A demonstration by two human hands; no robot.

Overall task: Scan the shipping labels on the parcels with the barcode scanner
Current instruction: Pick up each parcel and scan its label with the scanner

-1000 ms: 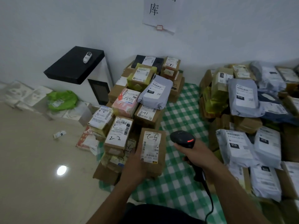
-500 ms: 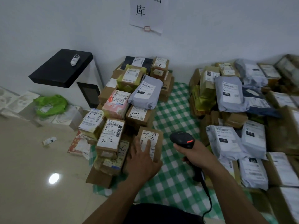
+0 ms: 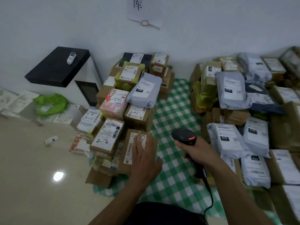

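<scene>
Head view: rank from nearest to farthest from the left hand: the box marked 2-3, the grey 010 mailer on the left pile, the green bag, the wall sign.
1. box marked 2-3, just beside the left hand
2. grey mailer, atop the pile behind
3. green bag, far left by the wall
4. wall sign, high at the back
</scene>
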